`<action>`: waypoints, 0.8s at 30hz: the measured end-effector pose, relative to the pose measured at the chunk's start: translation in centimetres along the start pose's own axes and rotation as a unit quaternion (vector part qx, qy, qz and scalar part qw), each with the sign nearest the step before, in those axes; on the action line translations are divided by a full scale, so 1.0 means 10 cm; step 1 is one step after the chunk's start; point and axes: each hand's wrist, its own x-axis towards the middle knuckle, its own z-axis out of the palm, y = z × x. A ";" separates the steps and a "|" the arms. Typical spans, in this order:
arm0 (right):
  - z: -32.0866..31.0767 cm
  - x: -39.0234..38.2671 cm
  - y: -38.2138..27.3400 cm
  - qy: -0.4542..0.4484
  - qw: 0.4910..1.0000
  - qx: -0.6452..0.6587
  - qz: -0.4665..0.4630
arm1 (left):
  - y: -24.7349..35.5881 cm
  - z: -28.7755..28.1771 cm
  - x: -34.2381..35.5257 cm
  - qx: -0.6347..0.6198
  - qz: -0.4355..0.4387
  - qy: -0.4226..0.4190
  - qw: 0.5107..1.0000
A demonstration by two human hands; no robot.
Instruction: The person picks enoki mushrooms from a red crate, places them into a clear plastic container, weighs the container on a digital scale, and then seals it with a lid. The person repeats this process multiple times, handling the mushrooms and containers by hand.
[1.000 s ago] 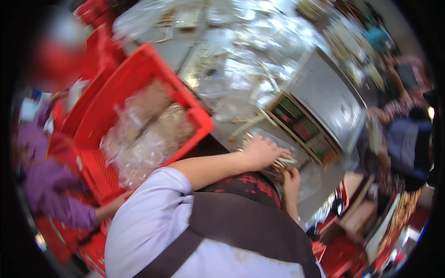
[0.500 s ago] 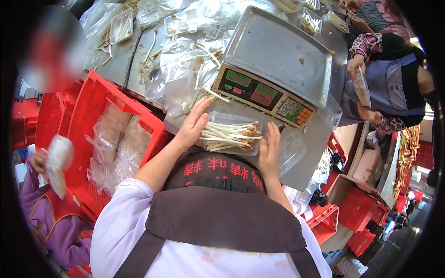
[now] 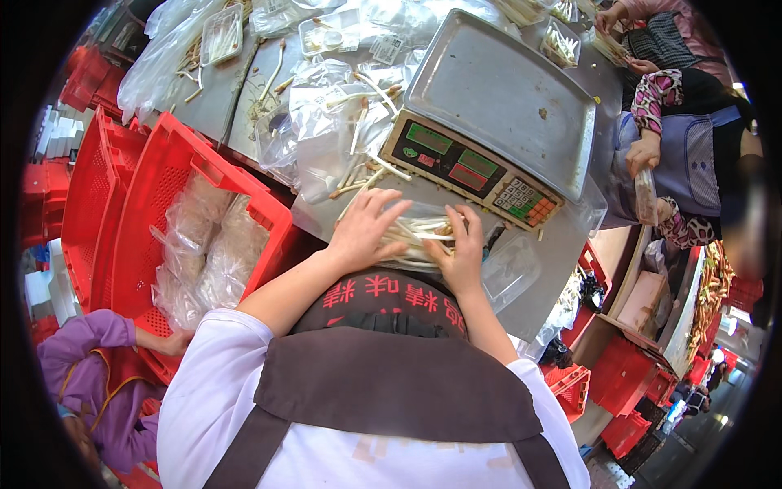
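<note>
My left hand (image 3: 368, 232) grips the left side of a clear plastic container (image 3: 415, 253) of long white stems (image 3: 423, 230), fingers curved over it. My right hand (image 3: 456, 244) holds its right side, fingers and thumb on the stems. Part of the container is hidden by my hands. Just behind it stands a digital scale (image 3: 500, 106) with a steel pan. An empty clear lid or tray (image 3: 513, 277) lies to the right, and loose stems (image 3: 366, 177) and plastic bags (image 3: 314, 151) lie to the back left.
At the left, red crates (image 3: 142, 212) hold bagged goods, with a person in purple (image 3: 85, 383) reaching to one. On the right, another person in a blue apron (image 3: 680, 167) holds a package. Filled trays (image 3: 560, 45) are on the steel table (image 3: 259, 73).
My hands have closed in on the container's sides and now press onto the stems. The person in purple has lowered a raised package out of sight and now reaches to the red crate.
</note>
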 end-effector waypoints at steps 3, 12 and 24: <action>0.09 0.03 0.09 0.028 0.993 0.104 0.041 | -0.07 0.07 0.09 -0.033 -0.024 0.045 0.998; -0.06 -0.11 0.07 -0.024 0.987 0.157 0.014 | 0.13 -0.06 0.08 0.062 -0.018 -0.026 0.998; -0.04 0.00 -0.10 -0.009 0.984 -0.097 -0.151 | 0.14 0.07 0.09 0.114 0.010 -0.014 0.993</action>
